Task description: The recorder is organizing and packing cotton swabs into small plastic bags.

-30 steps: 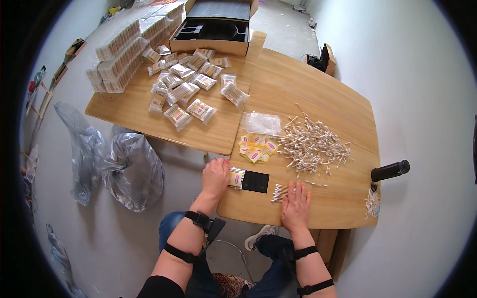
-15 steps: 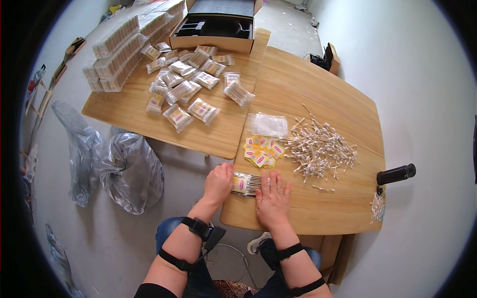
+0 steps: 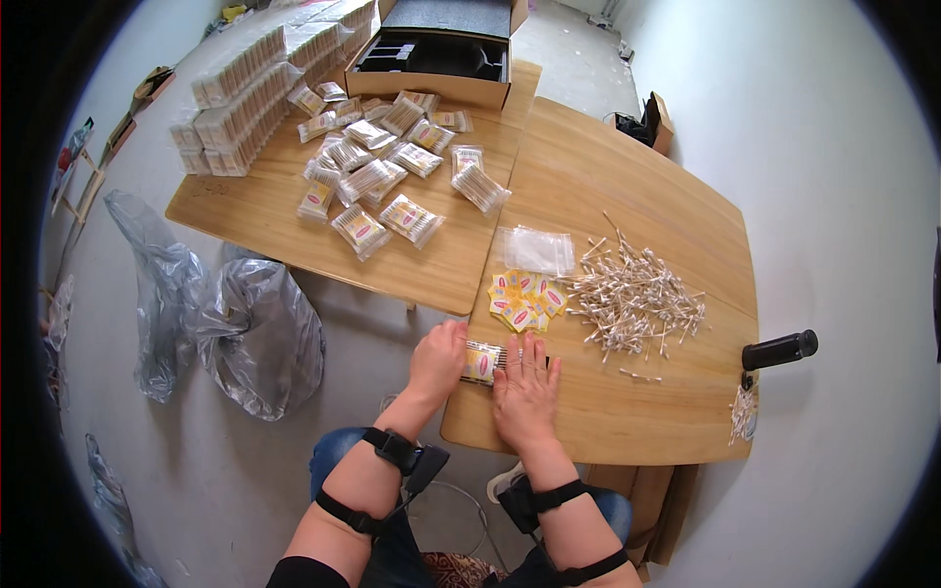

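Two hands at the near left corner of the right tabletop (image 3: 598,421), one clear packet (image 3: 480,364) with a yellow label lying flat between them. Left hand (image 3: 438,365): fingers (image 3: 457,338) bent in at the packet's left end, touching; partly hidden, cannot tell if closed on it. Right hand (image 3: 526,402): palm down, fingers (image 3: 527,359) straight and open, laid over the swab row (image 3: 503,361) at the packet's right end, not wrapped round anything. Yellow cards (image 3: 527,300) just beyond, empty clear bags (image 3: 538,253) behind those, loose swab pile (image 3: 642,302) to the right. Left tabletop (image 3: 253,218): filled packets (image 3: 365,182) scattered, packet stacks (image 3: 245,108) and open cardboard box (image 3: 431,81) at far side. Black cylinder (image 3: 779,350) by the right edge, grey plastic bags (image 3: 260,338) on the floor (image 3: 186,461)
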The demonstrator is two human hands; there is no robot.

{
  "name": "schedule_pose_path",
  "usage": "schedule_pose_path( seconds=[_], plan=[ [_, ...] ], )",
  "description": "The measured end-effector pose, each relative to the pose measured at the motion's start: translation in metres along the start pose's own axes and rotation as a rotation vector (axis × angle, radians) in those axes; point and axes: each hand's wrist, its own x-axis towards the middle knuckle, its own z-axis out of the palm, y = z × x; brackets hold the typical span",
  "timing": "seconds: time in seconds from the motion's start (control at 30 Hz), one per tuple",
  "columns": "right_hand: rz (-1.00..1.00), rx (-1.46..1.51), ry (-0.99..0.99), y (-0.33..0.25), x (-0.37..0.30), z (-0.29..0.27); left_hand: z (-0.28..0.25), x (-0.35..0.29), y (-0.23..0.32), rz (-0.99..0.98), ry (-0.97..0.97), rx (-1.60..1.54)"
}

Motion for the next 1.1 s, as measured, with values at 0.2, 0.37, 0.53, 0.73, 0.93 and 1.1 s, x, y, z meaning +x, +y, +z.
schedule_pose_path(
  seconds=[0.2, 0.37, 0.53, 0.73, 0.93, 1.1],
  plan=[
    [-0.125, 0.023, -0.004, 0.033, -0.006, -0.011, -0.025, 0.016, -0.015, -0.123, 0.057, -0.253],
    [-0.106, -0.092, -0.063, 0.018, -0.003, -0.018, -0.026, 0.016, -0.001, -0.199, -0.122, -0.112],
    [-0.094, -0.094, -0.082, -0.013, -0.001, -0.012, -0.021, 0.013, -0.003, -0.142, -0.042, -0.107],
    [-0.070, -0.038, -0.092, -0.008, 0.000, -0.010, -0.012, 0.010, -0.014, -0.097, 0.025, -0.166],
    [-0.111, -0.038, -0.047, 0.009, -0.010, -0.013, -0.025, 0.014, -0.022, -0.344, -0.081, -0.391],
    [-0.085, -0.052, -0.099, -0.012, -0.004, -0.014, -0.019, 0.014, -0.016, -0.308, -0.152, -0.213]
  ],
)
